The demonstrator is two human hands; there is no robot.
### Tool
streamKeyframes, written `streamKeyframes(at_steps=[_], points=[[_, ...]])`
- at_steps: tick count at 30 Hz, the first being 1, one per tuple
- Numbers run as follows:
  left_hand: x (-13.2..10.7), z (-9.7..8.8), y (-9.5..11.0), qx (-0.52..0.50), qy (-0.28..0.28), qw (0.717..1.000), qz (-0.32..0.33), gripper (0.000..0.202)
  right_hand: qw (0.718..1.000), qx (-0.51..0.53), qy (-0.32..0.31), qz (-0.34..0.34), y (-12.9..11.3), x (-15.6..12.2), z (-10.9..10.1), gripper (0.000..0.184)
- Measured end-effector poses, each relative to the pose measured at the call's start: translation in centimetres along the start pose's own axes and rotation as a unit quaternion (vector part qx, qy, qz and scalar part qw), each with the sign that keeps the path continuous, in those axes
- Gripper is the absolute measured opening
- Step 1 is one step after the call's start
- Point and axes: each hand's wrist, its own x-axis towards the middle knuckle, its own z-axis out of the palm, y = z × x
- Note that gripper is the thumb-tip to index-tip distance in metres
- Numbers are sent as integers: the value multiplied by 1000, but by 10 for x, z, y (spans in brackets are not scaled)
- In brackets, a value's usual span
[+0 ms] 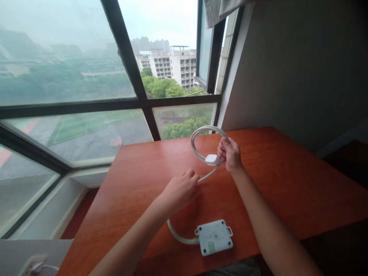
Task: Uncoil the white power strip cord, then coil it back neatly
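Observation:
A white power strip box [214, 237] lies near the front edge of a reddish-brown table [287, 180]. Its thick white cable [198, 138] runs up under my left hand and bends into a loop above the table. My left hand [181, 189] is closed on the cable's lower run, knuckles up. My right hand [230, 154] is closed around the loop where the cable crosses itself, right beside the white plug [212, 159] at the cable's end.
A large window with dark frames [138, 101] rises just behind the table's far edge, one pane swung open. A grey wall [301, 65] stands at the right. A white wall socket with a plugged-in cord [34, 265] sits at the bottom left.

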Motion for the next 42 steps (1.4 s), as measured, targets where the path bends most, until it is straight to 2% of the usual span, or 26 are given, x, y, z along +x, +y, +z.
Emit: streamKeyframes(at_steps=[2,4,6,8,11,14,16,18,21,23,24,25,26,28,29,30,33,35,37,39,42], points=[[-2,2,5,45,-19,999,4,27,1000,0,3,-4,1,1,-2,39],[-5,1,7,77,-25,997,-6,24,1000,-3,6,-4,2,2,-4,39],[-9,-7,10,86,-20,996,-1,17,1000,-7,8,-2,3,3,-6,40],[-17,-18,16,53,-29,998,34,17,1000,-10,11,1,4,4,-7,41],[-29,-25,36,-51,-126,982,133,38,1000,-15,15,6,4,4,-9,43],[-35,-10,62,-4,-183,974,134,60,999,-27,22,10,3,4,-9,43],[-35,1,74,16,-187,975,118,64,999,-35,25,11,3,4,-9,42],[-34,1,77,-18,-182,975,123,58,999,-41,25,15,3,4,-10,41],[-33,-27,57,-190,-132,963,135,46,999,-43,16,24,4,5,-13,41],[-32,-54,29,-362,-70,923,106,42,999,-37,4,37,3,6,-15,41],[-30,-66,11,-449,-12,891,67,42,998,-32,-3,47,3,6,-16,41],[-28,-75,-8,-528,60,847,23,41,998,-25,-10,58,3,7,-16,41],[-25,-82,-29,-599,146,787,-23,39,997,-16,-16,70,2,7,-16,41],[-19,-85,-68,-690,275,664,-84,35,995,8,-27,93,1,7,-16,40],[-16,-83,-87,-713,313,620,-99,35,994,21,-32,104,0,7,-15,39],[-13,-79,-103,-729,329,591,-105,37,992,33,-37,114,-1,7,-15,38],[-7,-59,-137,-778,336,521,-100,40,986,56,-61,143,-3,5,-12,35],[-4,-47,-148,-810,333,472,-105,41,980,58,-88,167,-4,3,-9,34],[-2,-39,-152,-829,330,436,-114,44,972,54,-123,194,-5,-1,-6,33],[1,-35,-153,-838,326,421,-121,47,960,46,-163,224,-5,-5,-1,32],[7,-36,-151,-839,318,423,-125,49,941,23,-217,258,-5,-11,8,32]])
